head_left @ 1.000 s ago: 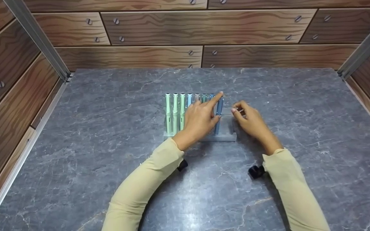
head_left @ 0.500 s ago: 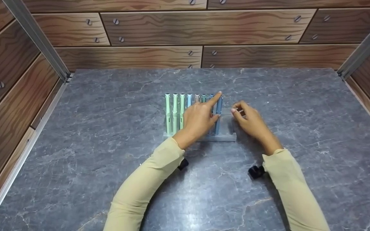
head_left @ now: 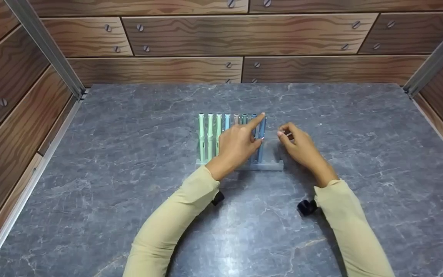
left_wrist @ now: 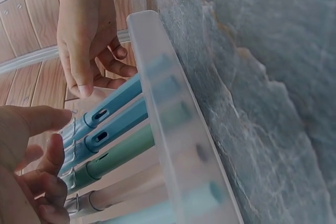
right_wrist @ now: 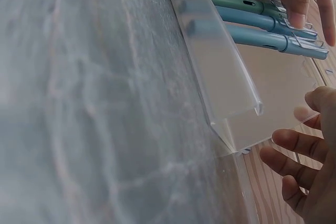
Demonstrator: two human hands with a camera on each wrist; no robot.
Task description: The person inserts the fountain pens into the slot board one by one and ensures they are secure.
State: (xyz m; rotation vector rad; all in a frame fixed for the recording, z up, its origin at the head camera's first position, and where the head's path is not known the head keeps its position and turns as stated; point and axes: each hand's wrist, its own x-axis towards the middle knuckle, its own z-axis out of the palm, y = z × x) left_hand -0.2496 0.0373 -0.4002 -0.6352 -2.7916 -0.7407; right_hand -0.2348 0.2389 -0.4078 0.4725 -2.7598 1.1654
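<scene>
A clear plastic pen stand [head_left: 262, 166] holds several capped pens in an upright row. Three mint green pens [head_left: 210, 138] are at the left; light blue, brownish, dark green and two blue ones follow. My left hand [head_left: 237, 142] lies over the middle pens and hides much of them. Its straight index finger reaches the top of the rightmost blue pen [right_wrist: 252, 38], and its thumb is beside that pen's middle. Around the stand's right edge, my right hand [head_left: 300, 144] pinches the clear panel [right_wrist: 278, 82], one fingertip showing through the plastic.
The stand rests on a grey marbled tabletop [head_left: 129, 134]. Wood-patterned panels [head_left: 187, 36] with metal corner posts [head_left: 48, 48] enclose the back and sides. A black wrist device [head_left: 307, 207] hangs under the right sleeve.
Both hands and the pens stay almost in place; the left index fingertip shifts very slightly left. The head view tilts a little.
</scene>
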